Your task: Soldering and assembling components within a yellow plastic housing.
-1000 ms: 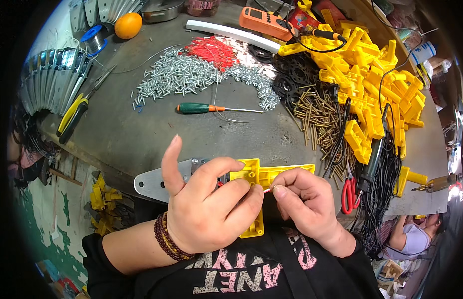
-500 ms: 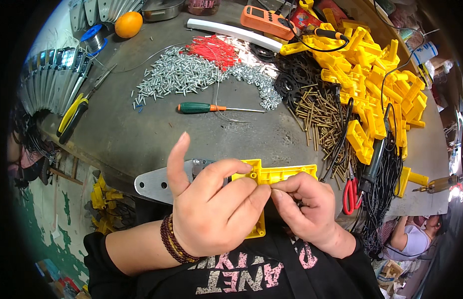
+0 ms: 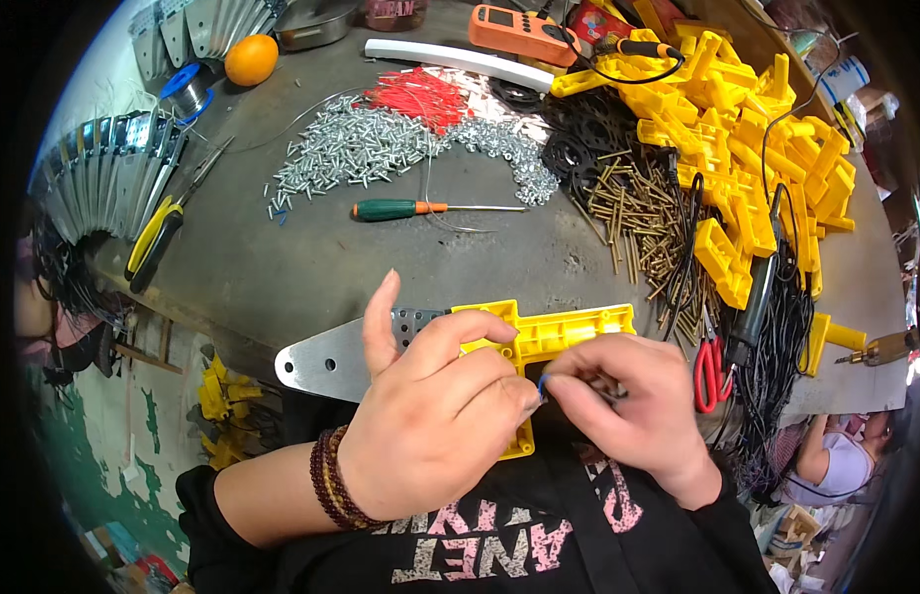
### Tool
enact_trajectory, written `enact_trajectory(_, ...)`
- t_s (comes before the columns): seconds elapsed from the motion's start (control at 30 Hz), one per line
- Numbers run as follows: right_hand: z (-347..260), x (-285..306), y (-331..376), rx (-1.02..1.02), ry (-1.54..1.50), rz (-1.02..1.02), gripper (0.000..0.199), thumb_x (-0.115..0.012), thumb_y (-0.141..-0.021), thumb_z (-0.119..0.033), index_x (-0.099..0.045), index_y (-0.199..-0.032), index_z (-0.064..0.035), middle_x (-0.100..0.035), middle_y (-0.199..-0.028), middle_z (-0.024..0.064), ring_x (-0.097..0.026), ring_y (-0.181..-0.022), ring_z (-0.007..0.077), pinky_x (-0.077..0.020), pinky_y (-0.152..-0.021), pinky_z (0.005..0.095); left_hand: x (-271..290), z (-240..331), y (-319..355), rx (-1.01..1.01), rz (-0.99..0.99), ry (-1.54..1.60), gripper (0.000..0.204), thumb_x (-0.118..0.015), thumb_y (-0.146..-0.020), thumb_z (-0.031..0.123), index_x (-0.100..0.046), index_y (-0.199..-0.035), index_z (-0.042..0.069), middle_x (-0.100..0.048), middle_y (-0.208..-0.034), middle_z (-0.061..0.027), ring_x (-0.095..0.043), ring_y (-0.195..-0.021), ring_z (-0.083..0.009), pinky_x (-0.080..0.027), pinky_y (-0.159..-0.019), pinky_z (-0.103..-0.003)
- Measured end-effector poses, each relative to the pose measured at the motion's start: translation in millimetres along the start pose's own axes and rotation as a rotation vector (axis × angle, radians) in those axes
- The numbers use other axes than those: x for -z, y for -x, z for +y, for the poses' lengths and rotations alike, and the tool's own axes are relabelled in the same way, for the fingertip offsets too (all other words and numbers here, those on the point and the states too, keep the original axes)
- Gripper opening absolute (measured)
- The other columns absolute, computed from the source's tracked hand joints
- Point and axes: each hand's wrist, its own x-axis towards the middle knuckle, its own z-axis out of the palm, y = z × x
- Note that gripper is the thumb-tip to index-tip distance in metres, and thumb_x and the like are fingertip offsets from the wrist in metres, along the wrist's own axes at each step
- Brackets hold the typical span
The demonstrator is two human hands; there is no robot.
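My left hand [image 3: 430, 416] lies over a yellow plastic housing [image 3: 579, 332], its fingers bent round the part and its little finger raised. A grey metal plate [image 3: 326, 363] with holes sticks out of the housing to the left. Just right of the left fingertips, my right hand [image 3: 633, 401] is closed in a pinch. A small blue piece [image 3: 542, 384] shows between the two hands at the right fingertips; its kind is too small to tell. The lower part of the housing is partly hidden behind the left hand.
A green-handled screwdriver [image 3: 410, 210] lies beyond the hands, before piles of silver screws [image 3: 351, 144] and red parts [image 3: 420, 99]. To the right are brass screws [image 3: 638, 218], yellow housings [image 3: 747, 148], red-handled scissors [image 3: 712, 374] and a soldering iron [image 3: 752, 317]. Pliers [image 3: 158, 238] lie left.
My right hand has shifted slightly right and away from the left fingertips, and the blue piece now shows. The left hand keeps its place on the housing. The view has shifted slightly.
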Motion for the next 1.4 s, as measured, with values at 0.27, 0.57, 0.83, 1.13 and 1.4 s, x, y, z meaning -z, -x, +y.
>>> enact_trajectory(0.27, -6, 2, 3, -0.177, -0.097, -0.096, 0.006, -0.072, -0.08, -0.006, -0.069, -0.084, -0.0035, -0.065, -0.071, 0.0079, -0.063, -0.057, 0.0208, -0.0495, -0.054, 0.0301, 2, -1, 0, -0.008, -0.035, 0.042, 0.017, -0.075, -0.069, 0.01, -0.068, -0.084, 0.013, -0.062, -0.084, 0.0017, -0.06, -0.106, -0.0285, -0.006, -0.112, -0.063)
enact_trajectory(0.57, 4, 5, 1, -0.005, -0.228, -0.184, 0.012, -0.074, -0.08, -0.008, -0.069, -0.09, -0.004, -0.064, -0.085, 0.0073, -0.062, -0.073, 0.0175, -0.0485, -0.062, 0.0287, 3, 2, 0, -0.001, 0.067, -0.102, 0.018, -0.076, -0.066, 0.008, -0.068, -0.082, 0.013, -0.063, -0.082, 0.0019, -0.062, -0.108, -0.0306, -0.006, -0.113, -0.063)
enact_trajectory(0.83, 14, -2, 4, -0.007, -0.289, -0.106, 0.015, -0.078, -0.078, -0.009, -0.072, -0.089, -0.0012, -0.063, -0.072, 0.0032, -0.054, -0.06, 0.0107, -0.04, -0.056, 0.0245, 0, 7, -3, -0.058, 0.147, -0.282, 0.009, -0.07, -0.07, 0.01, -0.068, -0.076, 0.016, -0.061, -0.074, 0.0061, -0.064, -0.105, -0.026, -0.006, -0.114, -0.065)
enact_trajectory(1.13, 20, -14, 5, 0.357, 0.072, 0.109, 0.013, -0.074, -0.071, -0.008, -0.066, -0.081, -0.009, -0.057, -0.066, 0.0031, -0.058, -0.055, 0.0219, -0.0447, -0.048, 0.0319, -1, 1, -4, -0.1, 0.075, -0.261, 0.004, -0.069, -0.074, 0.014, -0.066, -0.074, 0.012, -0.051, -0.073, 0.0029, -0.064, -0.093, -0.0219, -0.013, -0.107, -0.073)
enact_trajectory(1.4, 21, -14, 8, 0.493, 0.293, 0.15, 0.02, -0.075, -0.067, -0.014, -0.064, -0.083, -0.0097, -0.049, -0.062, 0.0001, -0.056, -0.052, 0.0177, -0.044, -0.046, 0.0316, -4, -2, -6, -0.093, -0.004, -0.208, 0.002, -0.067, -0.074, 0.012, -0.065, -0.075, 0.012, -0.049, -0.074, 0.0017, -0.064, -0.093, -0.0211, -0.013, -0.108, -0.07)
